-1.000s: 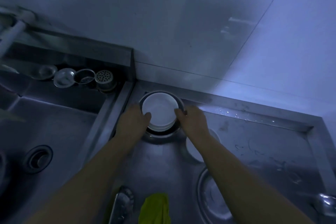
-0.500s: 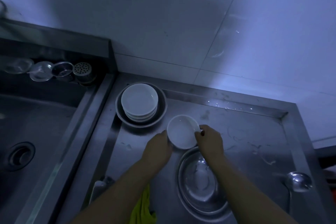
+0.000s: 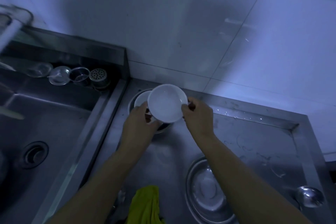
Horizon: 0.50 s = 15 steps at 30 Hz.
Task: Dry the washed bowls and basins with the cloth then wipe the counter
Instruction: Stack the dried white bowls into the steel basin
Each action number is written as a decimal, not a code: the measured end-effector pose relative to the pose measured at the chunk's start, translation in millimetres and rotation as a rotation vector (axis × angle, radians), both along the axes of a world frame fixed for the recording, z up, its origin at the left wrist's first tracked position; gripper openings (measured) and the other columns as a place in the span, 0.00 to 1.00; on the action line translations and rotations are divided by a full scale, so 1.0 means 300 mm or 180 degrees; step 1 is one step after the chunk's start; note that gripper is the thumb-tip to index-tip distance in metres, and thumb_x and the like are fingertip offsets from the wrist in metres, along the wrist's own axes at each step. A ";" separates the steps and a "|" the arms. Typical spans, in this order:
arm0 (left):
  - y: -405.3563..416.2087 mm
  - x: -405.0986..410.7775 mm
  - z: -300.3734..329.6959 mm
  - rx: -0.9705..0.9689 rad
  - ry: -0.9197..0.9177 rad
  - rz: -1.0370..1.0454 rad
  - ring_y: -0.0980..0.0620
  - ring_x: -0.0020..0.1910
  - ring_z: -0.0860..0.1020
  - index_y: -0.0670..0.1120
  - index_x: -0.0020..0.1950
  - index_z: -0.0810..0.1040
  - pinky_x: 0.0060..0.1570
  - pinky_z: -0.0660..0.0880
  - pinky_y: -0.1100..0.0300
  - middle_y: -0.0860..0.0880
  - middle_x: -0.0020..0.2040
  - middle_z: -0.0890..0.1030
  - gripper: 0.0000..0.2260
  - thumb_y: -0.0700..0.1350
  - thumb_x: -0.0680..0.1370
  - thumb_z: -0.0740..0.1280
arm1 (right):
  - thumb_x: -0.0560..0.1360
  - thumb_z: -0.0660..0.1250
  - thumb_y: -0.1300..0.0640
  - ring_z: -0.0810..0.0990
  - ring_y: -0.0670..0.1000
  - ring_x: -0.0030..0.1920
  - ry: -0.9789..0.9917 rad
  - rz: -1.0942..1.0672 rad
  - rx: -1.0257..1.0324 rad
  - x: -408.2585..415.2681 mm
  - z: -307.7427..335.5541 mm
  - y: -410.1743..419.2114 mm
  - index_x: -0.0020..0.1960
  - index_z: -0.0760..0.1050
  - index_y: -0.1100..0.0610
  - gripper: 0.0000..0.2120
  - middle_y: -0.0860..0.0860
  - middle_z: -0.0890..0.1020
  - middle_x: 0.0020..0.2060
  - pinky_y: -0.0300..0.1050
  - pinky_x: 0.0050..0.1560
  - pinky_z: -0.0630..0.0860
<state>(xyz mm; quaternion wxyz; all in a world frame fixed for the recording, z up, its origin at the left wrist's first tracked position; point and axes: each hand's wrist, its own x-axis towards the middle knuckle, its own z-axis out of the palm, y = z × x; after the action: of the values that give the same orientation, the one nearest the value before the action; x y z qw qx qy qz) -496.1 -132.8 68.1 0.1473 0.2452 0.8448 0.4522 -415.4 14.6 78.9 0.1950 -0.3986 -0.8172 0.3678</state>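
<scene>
Bowl (image 3: 166, 103) (white) between hands

Stainless counter (image 3: 254, 143), wet, scratched. Steel basin (image 3: 205, 192) at five o'clock; ladle (image 3: 309, 198) far right; yellow-green cloth (image 3: 145, 205) at six; possibly another basin (image 3: 131, 103) at twelve.

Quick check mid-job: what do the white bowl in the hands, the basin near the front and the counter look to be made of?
White bowl: likely glazed ceramic, possibly melamine; smooth, opaque, with a soft sheen. Basin: probably stainless steel; grey, mirror-like glints and a thin rolled rim. Counter: stainless steel sheet, duller finish, with smear marks and folded raised edges.
</scene>
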 end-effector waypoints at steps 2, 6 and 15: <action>-0.025 -0.055 0.001 -0.0001 -0.0039 0.0094 0.52 0.49 0.79 0.52 0.66 0.72 0.46 0.77 0.56 0.50 0.54 0.78 0.25 0.45 0.70 0.72 | 0.72 0.64 0.59 0.79 0.58 0.38 -0.0076 0.0144 -0.0018 -0.072 0.003 -0.016 0.43 0.77 0.62 0.07 0.58 0.81 0.34 0.52 0.41 0.75; -0.065 -0.117 -0.024 -0.0115 0.0190 0.0226 0.55 0.44 0.77 0.53 0.62 0.73 0.38 0.73 0.62 0.57 0.45 0.73 0.21 0.46 0.70 0.72 | 0.72 0.64 0.60 0.78 0.56 0.35 -0.0138 0.0298 -0.0085 -0.152 -0.028 -0.046 0.40 0.76 0.63 0.07 0.59 0.80 0.33 0.50 0.35 0.73; -0.082 -0.147 -0.092 -0.0017 -0.0119 0.0116 0.59 0.46 0.78 0.52 0.62 0.74 0.38 0.70 0.69 0.59 0.47 0.78 0.20 0.46 0.71 0.72 | 0.73 0.63 0.61 0.66 0.44 0.26 -0.0256 0.0325 0.0196 -0.173 -0.089 -0.073 0.35 0.70 0.56 0.08 0.46 0.69 0.25 0.36 0.27 0.59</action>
<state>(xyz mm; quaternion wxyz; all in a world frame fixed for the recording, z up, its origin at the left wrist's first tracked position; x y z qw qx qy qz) -540.2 -157.4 40.6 0.1555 0.2208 0.8474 0.4571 -467.3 -7.2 52.3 0.1552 -0.3646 -0.8546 0.3357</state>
